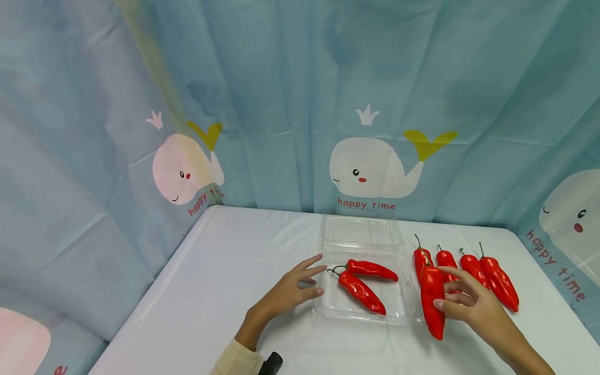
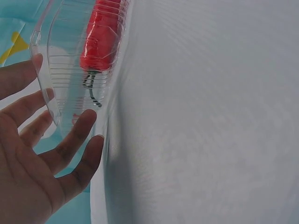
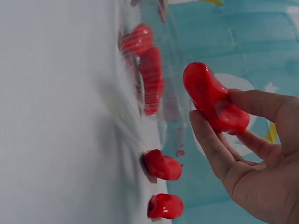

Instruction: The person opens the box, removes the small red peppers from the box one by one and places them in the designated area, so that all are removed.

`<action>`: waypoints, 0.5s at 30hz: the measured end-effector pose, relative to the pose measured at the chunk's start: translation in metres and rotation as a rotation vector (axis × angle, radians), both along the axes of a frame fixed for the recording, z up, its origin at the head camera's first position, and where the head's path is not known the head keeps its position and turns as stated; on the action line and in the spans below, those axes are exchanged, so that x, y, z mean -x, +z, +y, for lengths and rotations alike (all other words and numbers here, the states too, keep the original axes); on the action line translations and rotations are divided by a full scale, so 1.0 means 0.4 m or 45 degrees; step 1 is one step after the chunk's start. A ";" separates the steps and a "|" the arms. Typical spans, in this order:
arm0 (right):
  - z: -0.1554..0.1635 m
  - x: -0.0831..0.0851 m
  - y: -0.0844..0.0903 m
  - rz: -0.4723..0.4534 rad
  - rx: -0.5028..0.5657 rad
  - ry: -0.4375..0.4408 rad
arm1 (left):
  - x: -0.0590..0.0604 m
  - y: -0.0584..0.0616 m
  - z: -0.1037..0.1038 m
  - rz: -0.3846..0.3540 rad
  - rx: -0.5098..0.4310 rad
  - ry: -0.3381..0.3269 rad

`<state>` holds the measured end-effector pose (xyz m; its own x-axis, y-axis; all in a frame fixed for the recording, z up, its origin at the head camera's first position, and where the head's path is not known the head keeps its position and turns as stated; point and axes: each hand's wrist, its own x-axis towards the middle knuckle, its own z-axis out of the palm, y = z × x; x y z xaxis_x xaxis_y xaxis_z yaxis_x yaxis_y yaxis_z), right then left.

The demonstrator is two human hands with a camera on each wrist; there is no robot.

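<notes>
My right hand (image 1: 469, 299) pinches a red chili pepper (image 1: 432, 302) between thumb and fingers, held up beside the right side of a clear plastic box (image 1: 323, 307). In the right wrist view that pepper (image 3: 212, 100) hangs above the table. Two red peppers with green stems lie inside the box, an upper one (image 1: 372, 269) and a lower one (image 1: 361, 292). My left hand (image 1: 292, 286) is at the box's left side with its fingers spread. In the left wrist view its fingertips (image 2: 86, 119) are right at the box wall.
Several more red peppers (image 1: 499, 284) lie in a row on the white table (image 1: 225, 271), right of the box. The box's hinged lid (image 1: 361, 232) lies folded back toward the blue whale-print curtain (image 1: 281, 104) behind the table.
</notes>
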<state>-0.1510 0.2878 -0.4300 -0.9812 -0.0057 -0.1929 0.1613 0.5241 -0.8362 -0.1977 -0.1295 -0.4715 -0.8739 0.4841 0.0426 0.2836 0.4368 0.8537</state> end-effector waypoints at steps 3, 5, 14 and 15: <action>0.010 -0.005 -0.005 -0.033 0.003 -0.013 | 0.001 0.000 0.000 -0.003 0.000 0.004; 0.015 -0.007 -0.008 -0.058 0.002 -0.025 | 0.000 0.001 0.000 -0.007 -0.002 0.005; 0.032 -0.015 -0.034 -0.114 0.003 -0.065 | -0.002 0.000 -0.001 -0.015 -0.005 0.004; 0.034 -0.016 -0.037 -0.118 -0.001 -0.070 | -0.002 0.001 -0.001 -0.015 -0.007 0.004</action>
